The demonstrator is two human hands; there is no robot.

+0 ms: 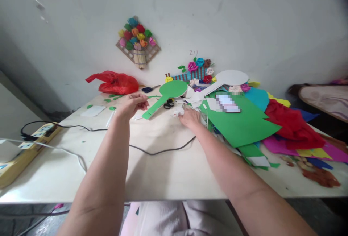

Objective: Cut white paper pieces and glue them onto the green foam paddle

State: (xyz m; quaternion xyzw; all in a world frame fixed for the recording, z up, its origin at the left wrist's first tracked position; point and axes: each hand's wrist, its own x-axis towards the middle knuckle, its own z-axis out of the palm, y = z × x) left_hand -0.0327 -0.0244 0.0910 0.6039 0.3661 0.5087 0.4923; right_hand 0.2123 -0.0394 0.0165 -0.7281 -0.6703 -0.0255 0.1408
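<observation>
My left hand [133, 103] hovers over the table [163, 170] with its fingers pinched together near a green paddle-shaped paper cutout [165, 94]; what it pinches is too small to name. My right hand [190, 117] rests palm down on the table at the edge of a pile of green paper sheets [239, 123], fingers curled on small white scraps [178, 112]. Black scissors [169, 103] lie just beyond, between the two hands.
Red plastic bag [116, 83] at the back left. A yellow power strip [24, 149] with a black cable [160, 152] lies at the left. Coloured paper [293, 127] heaps at the right. Paper flower crafts [195, 71] stand by the wall, another [137, 42] hangs on it.
</observation>
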